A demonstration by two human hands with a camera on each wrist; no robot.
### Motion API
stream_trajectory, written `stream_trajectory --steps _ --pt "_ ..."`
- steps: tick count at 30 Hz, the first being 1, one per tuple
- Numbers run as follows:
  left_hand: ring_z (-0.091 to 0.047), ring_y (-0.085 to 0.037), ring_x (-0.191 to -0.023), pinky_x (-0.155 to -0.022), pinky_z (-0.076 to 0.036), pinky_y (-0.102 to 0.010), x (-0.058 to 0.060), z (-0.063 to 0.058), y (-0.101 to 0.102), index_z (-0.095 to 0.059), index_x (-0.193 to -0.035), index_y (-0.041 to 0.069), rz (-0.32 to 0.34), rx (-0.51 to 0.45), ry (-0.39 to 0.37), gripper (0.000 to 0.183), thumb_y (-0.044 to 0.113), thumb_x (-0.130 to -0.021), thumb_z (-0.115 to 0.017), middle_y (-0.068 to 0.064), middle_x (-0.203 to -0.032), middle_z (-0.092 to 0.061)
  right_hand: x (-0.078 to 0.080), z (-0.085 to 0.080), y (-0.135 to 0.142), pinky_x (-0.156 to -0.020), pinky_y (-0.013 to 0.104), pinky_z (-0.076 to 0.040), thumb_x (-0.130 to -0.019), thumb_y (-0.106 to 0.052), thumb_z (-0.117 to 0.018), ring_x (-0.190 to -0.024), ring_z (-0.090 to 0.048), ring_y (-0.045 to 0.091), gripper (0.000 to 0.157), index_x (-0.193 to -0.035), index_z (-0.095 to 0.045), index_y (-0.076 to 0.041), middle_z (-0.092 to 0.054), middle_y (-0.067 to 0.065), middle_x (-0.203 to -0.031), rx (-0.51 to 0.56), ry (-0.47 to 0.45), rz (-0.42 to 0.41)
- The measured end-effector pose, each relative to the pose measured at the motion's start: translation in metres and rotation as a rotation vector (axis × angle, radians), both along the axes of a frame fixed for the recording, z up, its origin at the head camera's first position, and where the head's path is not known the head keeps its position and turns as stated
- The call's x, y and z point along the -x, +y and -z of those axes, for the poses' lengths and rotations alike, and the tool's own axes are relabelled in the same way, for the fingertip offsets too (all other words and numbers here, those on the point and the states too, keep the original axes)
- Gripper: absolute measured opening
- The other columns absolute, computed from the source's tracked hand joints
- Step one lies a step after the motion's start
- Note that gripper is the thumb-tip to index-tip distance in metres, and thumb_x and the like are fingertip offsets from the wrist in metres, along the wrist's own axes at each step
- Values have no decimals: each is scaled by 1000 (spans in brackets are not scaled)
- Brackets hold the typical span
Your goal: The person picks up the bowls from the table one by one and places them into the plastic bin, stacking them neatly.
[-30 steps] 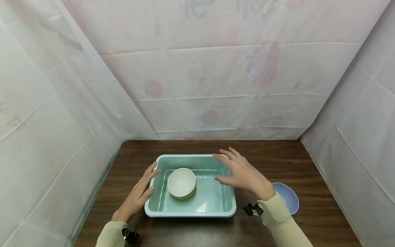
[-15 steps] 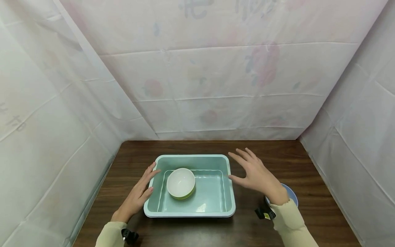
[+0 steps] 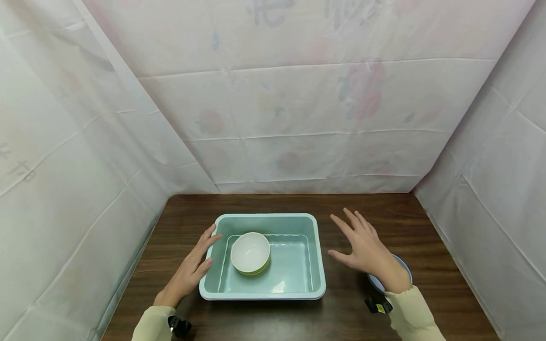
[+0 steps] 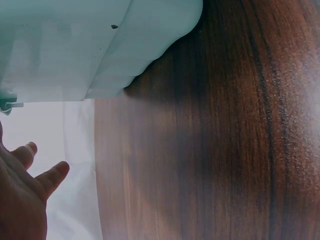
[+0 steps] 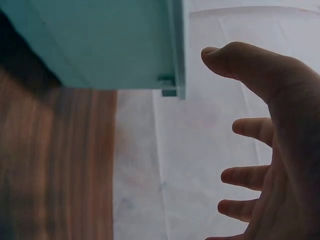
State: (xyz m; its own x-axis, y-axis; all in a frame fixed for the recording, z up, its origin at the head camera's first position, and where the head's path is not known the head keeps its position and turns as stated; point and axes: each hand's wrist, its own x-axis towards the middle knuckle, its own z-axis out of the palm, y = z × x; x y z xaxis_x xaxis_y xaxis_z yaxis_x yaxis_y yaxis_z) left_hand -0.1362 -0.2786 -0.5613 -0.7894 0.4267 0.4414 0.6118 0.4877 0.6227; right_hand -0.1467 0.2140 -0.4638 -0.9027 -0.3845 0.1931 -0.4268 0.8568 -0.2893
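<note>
A pale teal plastic basin point(image 3: 290, 270) sits mid-table in the head view. Inside it, left of centre, is a white bowl point(image 3: 250, 252) with a yellow-green bowl point(image 3: 256, 272) showing beneath its rim. My left hand point(image 3: 189, 270) is at the basin's left rim, fingers spread and relaxed, holding nothing. To the right of the basin my right hand point(image 3: 364, 248) hovers with fingers spread, apart from the rim. A blue bowl point(image 3: 377, 284) lies partly hidden under my right wrist. In the right wrist view the thumb point(image 5: 220, 59) and fingers stand apart beside the basin wall point(image 5: 115, 45).
The dark wooden table point(image 3: 273, 324) ends at a white printed cloth point(image 3: 281, 118) hung behind it. More cloth hangs along the left side point(image 3: 77, 156) and the right side point(image 3: 503, 180). Black cameras are strapped to both wrists.
My right hand has moved rightward from over the basin's right end to beyond its rim, now covering part of the blue bowl. My left hand and the stacked bowls have stayed put.
</note>
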Motion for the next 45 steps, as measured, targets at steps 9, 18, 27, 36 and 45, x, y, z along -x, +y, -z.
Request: stream_trajectory --steps 9,18,27,36,45 --pt "-15 -23 -161 -121 -11 -11 0 1 0 -40 -158 8 0 2 -1 65 -3 -95 -54 -19 -171 -19 -4 14 17 -105 84 -26 -82 -54 -81 -149 -23 57 96 -160 -37 -18 -26 28 -164 -20 -19 67" --pt "-16 -27 -160 -121 -11 -11 0 0 0 -39 -159 9 0 9 -4 63 1 -98 -54 -18 -171 -19 -12 27 36 -102 86 -26 -82 -60 -79 -145 -27 59 101 -161 -34 -16 -26 30 -163 -52 -57 118" --pt "-15 -28 -160 -121 -9 -10 -1 -1 0 -38 -159 11 -13 12 -28 66 1 -96 -56 -15 -172 -20 -25 40 52 -98 88 -27 -82 -65 -77 -142 -26 63 101 -160 -35 -16 -26 33 -161 -53 -119 169" --pt "-15 -23 -161 -121 -9 -10 -1 -1 0 -38 -159 11 -16 10 -25 67 0 -96 -56 -15 -172 -19 -31 51 58 -98 89 -26 -82 -62 -78 -141 -25 66 101 -159 -36 -13 -27 35 -159 -41 -163 193" --pt "-16 -25 -160 -121 -10 -10 -1 0 -1 -38 -159 11 -17 18 -16 66 2 -96 -56 -15 -172 -19 -29 62 61 -95 89 -28 -82 -65 -77 -139 -27 67 102 -159 -34 -14 -28 36 -159 -57 -212 208"
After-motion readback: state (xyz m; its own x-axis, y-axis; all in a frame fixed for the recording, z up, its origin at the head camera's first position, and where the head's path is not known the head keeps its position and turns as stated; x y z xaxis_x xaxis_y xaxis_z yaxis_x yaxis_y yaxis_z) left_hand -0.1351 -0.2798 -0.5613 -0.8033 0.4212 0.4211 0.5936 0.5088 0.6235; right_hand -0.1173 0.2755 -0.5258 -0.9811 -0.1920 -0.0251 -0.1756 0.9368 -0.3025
